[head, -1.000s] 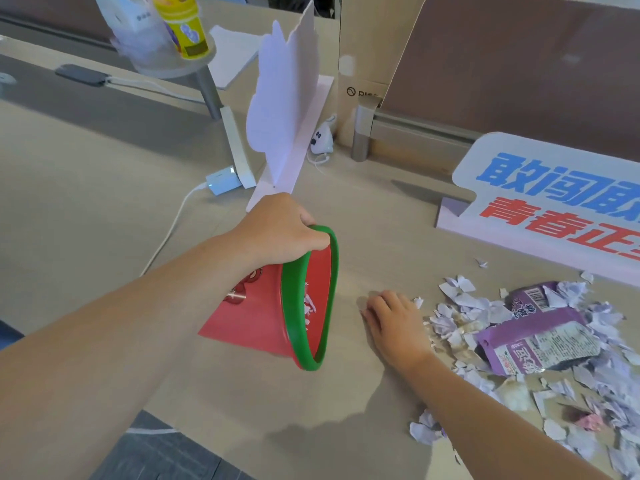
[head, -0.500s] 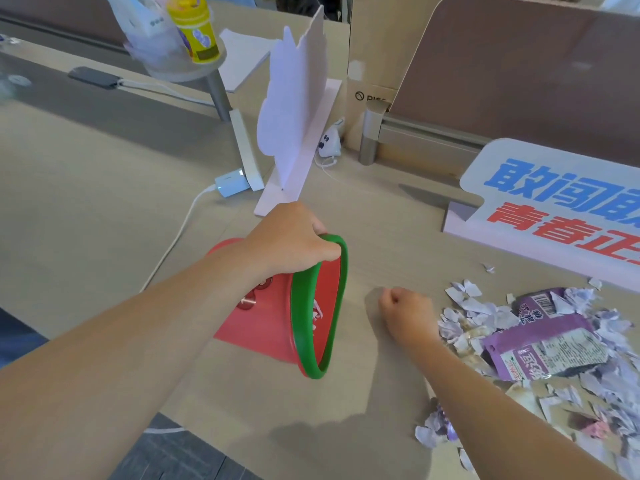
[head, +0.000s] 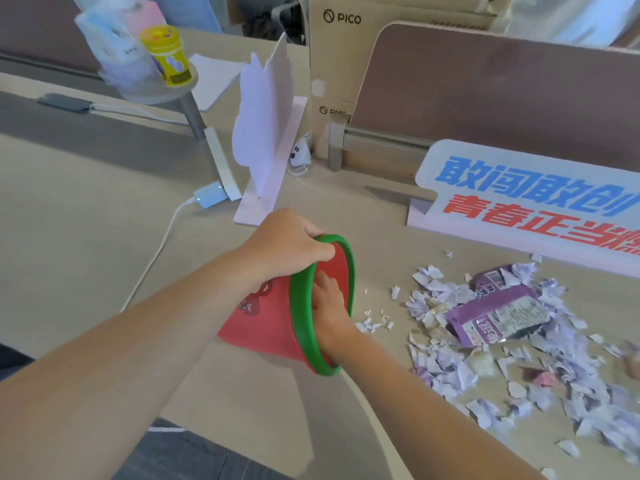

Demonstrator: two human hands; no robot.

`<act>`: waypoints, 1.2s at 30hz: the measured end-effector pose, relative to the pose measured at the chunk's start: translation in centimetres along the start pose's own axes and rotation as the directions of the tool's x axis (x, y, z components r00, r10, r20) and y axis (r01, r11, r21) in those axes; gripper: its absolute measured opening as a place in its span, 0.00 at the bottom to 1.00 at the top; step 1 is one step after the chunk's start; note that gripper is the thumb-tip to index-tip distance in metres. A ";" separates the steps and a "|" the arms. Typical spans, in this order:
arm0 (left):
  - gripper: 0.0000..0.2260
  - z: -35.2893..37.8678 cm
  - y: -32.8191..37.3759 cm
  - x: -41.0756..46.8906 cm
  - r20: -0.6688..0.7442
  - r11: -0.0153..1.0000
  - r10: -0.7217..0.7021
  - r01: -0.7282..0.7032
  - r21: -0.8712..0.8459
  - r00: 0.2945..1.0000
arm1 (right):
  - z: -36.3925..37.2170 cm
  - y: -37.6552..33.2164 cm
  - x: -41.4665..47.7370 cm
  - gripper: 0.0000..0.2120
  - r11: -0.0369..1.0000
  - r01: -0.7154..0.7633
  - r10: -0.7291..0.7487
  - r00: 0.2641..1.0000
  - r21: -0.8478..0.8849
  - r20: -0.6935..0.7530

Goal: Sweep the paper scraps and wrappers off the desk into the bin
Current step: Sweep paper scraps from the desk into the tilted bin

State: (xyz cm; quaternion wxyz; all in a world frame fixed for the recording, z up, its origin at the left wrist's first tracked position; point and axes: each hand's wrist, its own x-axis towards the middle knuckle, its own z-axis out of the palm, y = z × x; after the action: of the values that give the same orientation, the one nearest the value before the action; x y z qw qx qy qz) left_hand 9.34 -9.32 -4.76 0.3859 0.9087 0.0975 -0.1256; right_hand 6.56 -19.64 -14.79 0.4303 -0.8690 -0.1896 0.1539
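Sideways bin (head: 263,327) gripped by left hand (head: 287,244), right hand (head: 329,299) inside.

Scrap-strewn desk (head: 86,237), purple wrapper (head: 498,310)

The left hand (head: 287,244) gripped the top of the bin (head: 263,327) at its rim, fingers curled over the edge, bare forearm stretched in from the lower left. The right hand (head: 327,296) sat inside the bin's mouth up to the wrist, its forearm angled in from the lower right; how its fingers lay was unclear.
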 end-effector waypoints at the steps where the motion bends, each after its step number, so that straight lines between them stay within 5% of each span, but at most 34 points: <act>1: 0.14 0.2 0.0 -0.1 0.000 1.000 0.009 -0.009 0.016 1.000 | -0.6 0.2 -0.7 0.28 1.000 0.023 -0.023 0.997 0.006 -0.078; 4: 0.14 0.6 0.1 -0.3 0.000 0.998 0.031 -0.031 0.050 1.000 | -2.9 2.9 -3.7 0.19 0.995 0.016 0.018 0.941 0.096 -0.339; 7: 0.18 0.8 0.0 -0.5 0.013 0.998 0.043 -0.044 0.054 0.999 | -4.2 6.9 -7.6 0.18 0.995 -0.079 0.037 0.864 -0.063 -0.503; 12: 0.21 1.2 0.0 -0.7 -0.024 0.998 0.034 -0.032 0.049 0.999 | -3.1 13.0 -13.7 0.32 0.828 -0.216 0.090 0.962 -0.517 -0.258; 16: 0.16 1.4 0.3 -0.9 -0.019 0.995 0.040 -0.038 0.096 0.999 | -1.9 14.5 -14.3 0.34 0.708 -0.205 0.128 0.978 -0.676 -0.162; 30: 0.13 0.6 -1.9 -1.4 -0.087 0.995 0.021 -0.013 0.099 0.996 | -1.8 12.5 -2.7 0.33 0.769 -0.117 0.059 0.992 -0.629 -0.113; 33: 0.09 0.9 -1.9 -1.2 -0.091 0.992 0.030 -0.018 0.123 0.995 | -2.0 12.7 -1.2 0.25 0.828 -0.045 0.001 0.997 -0.558 -0.080; 36: 0.10 0.9 -1.9 -1.1 -0.091 0.992 0.035 -0.024 0.125 0.995 | -1.9 12.9 -0.9 0.10 0.859 -0.015 -0.108 0.972 -0.512 -0.208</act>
State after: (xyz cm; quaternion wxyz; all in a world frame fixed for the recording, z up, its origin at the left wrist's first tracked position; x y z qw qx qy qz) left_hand 7.60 -8.82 -6.30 0.3257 0.9371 0.0939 -0.0833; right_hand 9.11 -28.60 -24.01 0.2073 -0.9588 -0.1936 -0.0137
